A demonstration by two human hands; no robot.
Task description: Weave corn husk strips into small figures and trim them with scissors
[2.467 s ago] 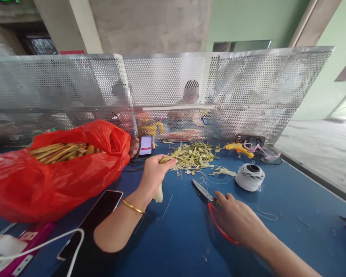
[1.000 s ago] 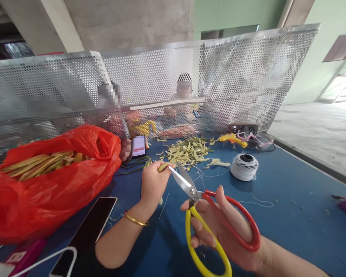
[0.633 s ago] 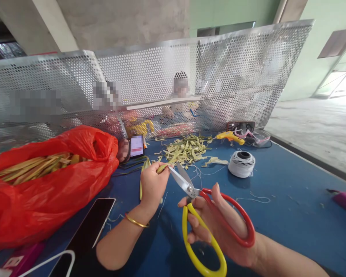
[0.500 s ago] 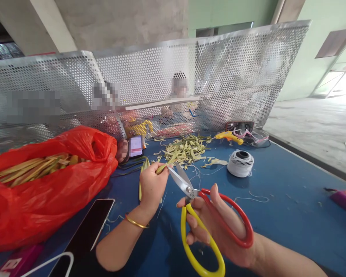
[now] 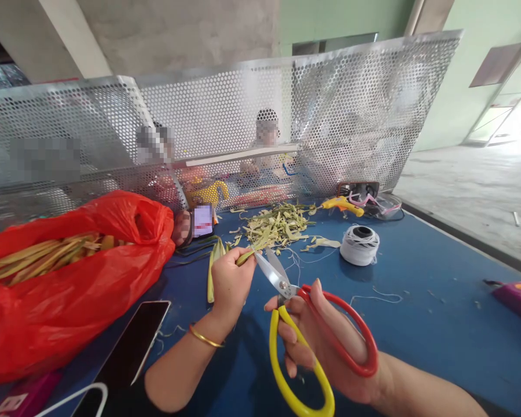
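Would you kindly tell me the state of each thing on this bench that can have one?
scissors: blades parted, held in right hand.
leaf strip: pinched in left hand, tip at the blades.
red bag: mouth open, leaves inside.
small phone: propped up, screen lit.
large phone: lying flat, screen dark.
thread spool: standing on end.
glue gun: lying on its side.
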